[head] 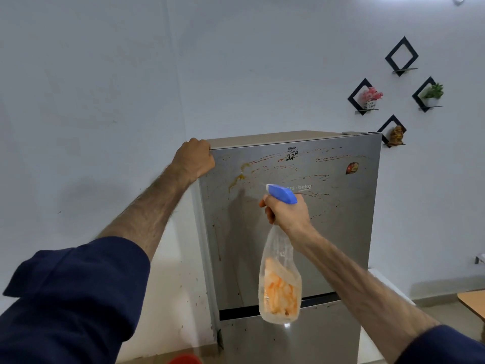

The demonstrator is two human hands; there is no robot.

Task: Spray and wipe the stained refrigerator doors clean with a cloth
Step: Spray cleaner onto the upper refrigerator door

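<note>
Pale walls frame the stained upper door (301, 232) — left hand (193, 160) grips its top corner for steadiness, right hand (287, 212) curls round the spray bottle (279, 279), nozzle aimed at smears.

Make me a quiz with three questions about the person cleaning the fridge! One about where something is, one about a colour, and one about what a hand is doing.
1. Where is the left hand?
A. On the top left corner of the fridge's upper door
B. On the floor
C. Inside the fridge

2. What colour is the top of the spray bottle?
A. Green
B. Blue
C. Black

3. What is the right hand doing?
A. Hanging free
B. Wiping with a cloth
C. Holding the spray bottle by its neck

Answers:
1. A, its fingers curl over the door's top left corner.
2. B, the sprayer head is bright blue above a clear body.
3. C, its grip is round the neck, nozzle pointing at the yellow stain.
</note>
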